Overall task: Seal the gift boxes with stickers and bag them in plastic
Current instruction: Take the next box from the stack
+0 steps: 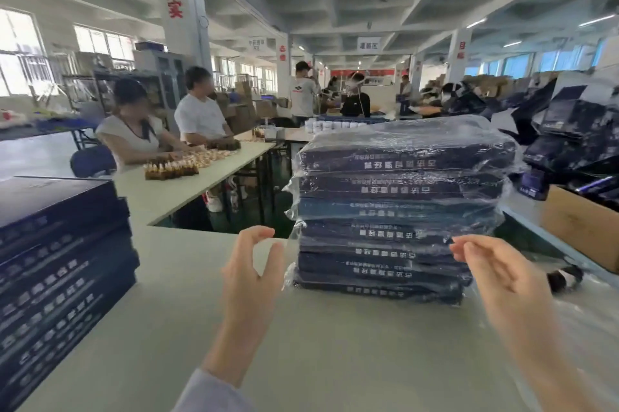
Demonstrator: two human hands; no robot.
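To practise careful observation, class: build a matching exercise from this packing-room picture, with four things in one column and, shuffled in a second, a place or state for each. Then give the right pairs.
Things
1. middle box stack
2. left box stack
3. amber bottles
4. cardboard carton

Place or state
A. standing on the far table
B. brown, at the right edge
C. dark, with no plastic on it
D. bagged in clear plastic

Pairs: 1-D, 2-C, 3-A, 4-B
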